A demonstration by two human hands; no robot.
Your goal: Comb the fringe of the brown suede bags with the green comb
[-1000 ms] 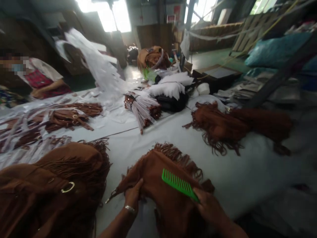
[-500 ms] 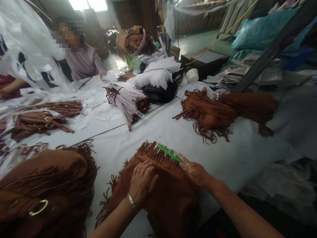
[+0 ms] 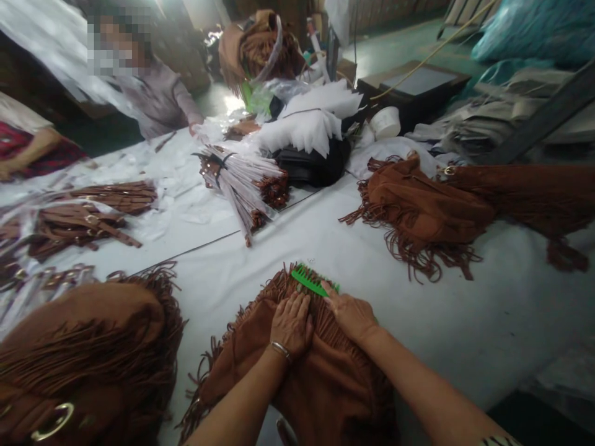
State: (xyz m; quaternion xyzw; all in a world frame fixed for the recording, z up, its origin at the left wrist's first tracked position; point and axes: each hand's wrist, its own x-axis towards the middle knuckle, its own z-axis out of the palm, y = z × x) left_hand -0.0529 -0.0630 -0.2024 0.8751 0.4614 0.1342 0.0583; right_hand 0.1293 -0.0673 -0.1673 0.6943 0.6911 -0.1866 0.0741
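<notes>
A brown suede fringed bag (image 3: pixel 320 378) lies on the white table (image 3: pixel 465 322) in front of me. My left hand (image 3: pixel 290 322) presses flat on the bag, fingers stretched out, a bracelet at the wrist. My right hand (image 3: pixel 351 316) holds a green comb (image 3: pixel 309 280) whose teeth sit in the fringe at the bag's far edge.
A heap of the same brown fringed bags (image 3: pixel 79 365) fills the near left; another pile (image 3: pixel 446 210) lies at the right. Bundled straps (image 3: pixel 246 186) and flat strap pieces (image 3: pixel 79 217) lie further back. Two other people (image 3: pixel 149 93) work at the far left side.
My left hand went from gripping the bag's corner to pressing flat on its middle. The right hand carried the comb from above the bag out to the fringe at the far edge.
</notes>
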